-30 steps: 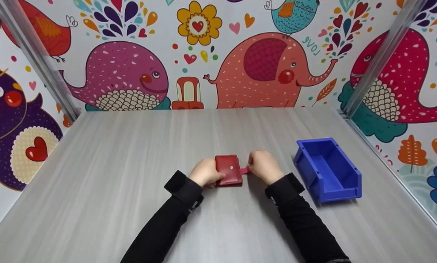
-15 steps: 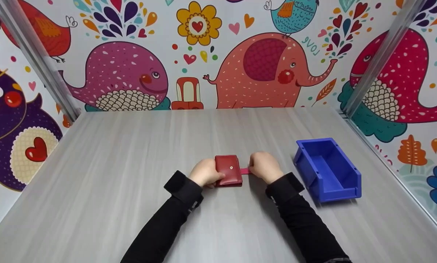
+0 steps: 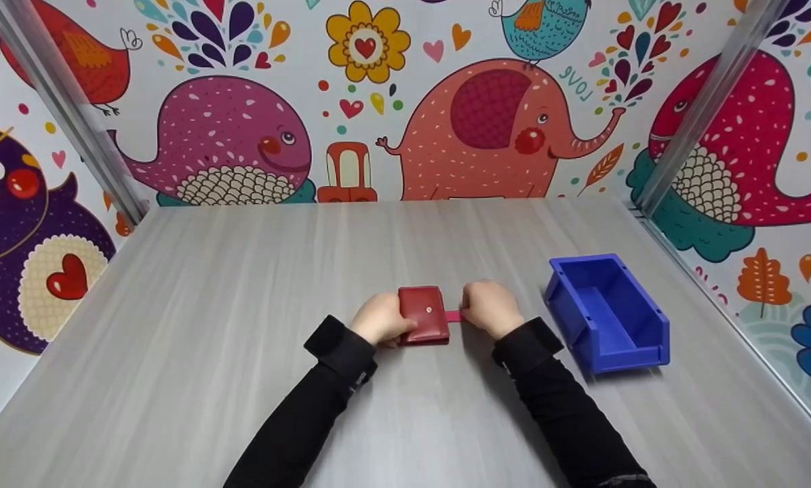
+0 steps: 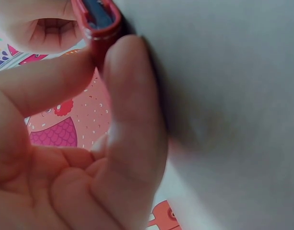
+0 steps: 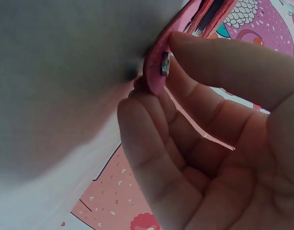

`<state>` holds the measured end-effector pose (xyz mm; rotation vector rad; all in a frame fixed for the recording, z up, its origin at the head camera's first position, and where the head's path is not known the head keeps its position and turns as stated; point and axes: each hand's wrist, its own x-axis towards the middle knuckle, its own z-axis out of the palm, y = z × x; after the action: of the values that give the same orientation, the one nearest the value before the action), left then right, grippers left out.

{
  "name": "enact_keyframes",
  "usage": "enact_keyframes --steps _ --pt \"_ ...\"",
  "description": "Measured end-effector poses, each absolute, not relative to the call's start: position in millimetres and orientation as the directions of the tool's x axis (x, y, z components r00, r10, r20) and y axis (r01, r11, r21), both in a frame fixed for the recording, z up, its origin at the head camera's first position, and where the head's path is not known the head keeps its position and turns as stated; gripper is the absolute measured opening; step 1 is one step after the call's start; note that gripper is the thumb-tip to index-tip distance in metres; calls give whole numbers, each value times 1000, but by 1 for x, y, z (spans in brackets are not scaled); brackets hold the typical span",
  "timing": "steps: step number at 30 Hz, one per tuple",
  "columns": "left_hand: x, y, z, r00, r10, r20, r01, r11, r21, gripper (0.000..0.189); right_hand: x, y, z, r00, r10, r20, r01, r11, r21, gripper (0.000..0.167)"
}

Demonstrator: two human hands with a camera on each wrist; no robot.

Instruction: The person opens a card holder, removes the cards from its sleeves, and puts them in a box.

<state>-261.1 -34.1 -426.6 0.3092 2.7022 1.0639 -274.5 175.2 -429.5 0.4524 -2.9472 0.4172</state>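
A red wallet [image 3: 424, 315] lies near the middle of the table in the head view, its metal snap stud facing up. My left hand [image 3: 380, 320] grips its left edge, thumb on top. The pink-lined closure strap [image 3: 453, 316] sticks out from the wallet's right side, unfastened. My right hand [image 3: 492, 310] pinches that strap near its end. In the right wrist view a metal snap [image 5: 165, 63] shows on the strap beside the thumb. The left wrist view shows the wallet's end [image 4: 102, 33] between thumb and fingers, with dark layers inside.
A blue plastic bin [image 3: 609, 315] stands to the right of my right hand, with nothing visible in it. The grey wood-grain table [image 3: 243, 285] is bounded by printed cartoon panels [image 3: 477, 129] at the back and sides, with metal posts at the corners.
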Motion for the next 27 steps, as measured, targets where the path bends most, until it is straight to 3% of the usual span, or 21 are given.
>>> enact_keyframes --steps 13,19,27 --pt "-261 -34 -429 -959 257 -116 111 722 683 16 -276 173 -430 -949 -274 156 -304 924 -232 6" --pt "-261 -32 -428 -967 253 -3 204 786 584 17 -277 173 -429 -955 -264 136 -290 928 -234 7" --pt "-258 -19 -423 -975 198 103 223 853 471 36 -277 174 -429 -951 -278 139 -304 923 -236 6"
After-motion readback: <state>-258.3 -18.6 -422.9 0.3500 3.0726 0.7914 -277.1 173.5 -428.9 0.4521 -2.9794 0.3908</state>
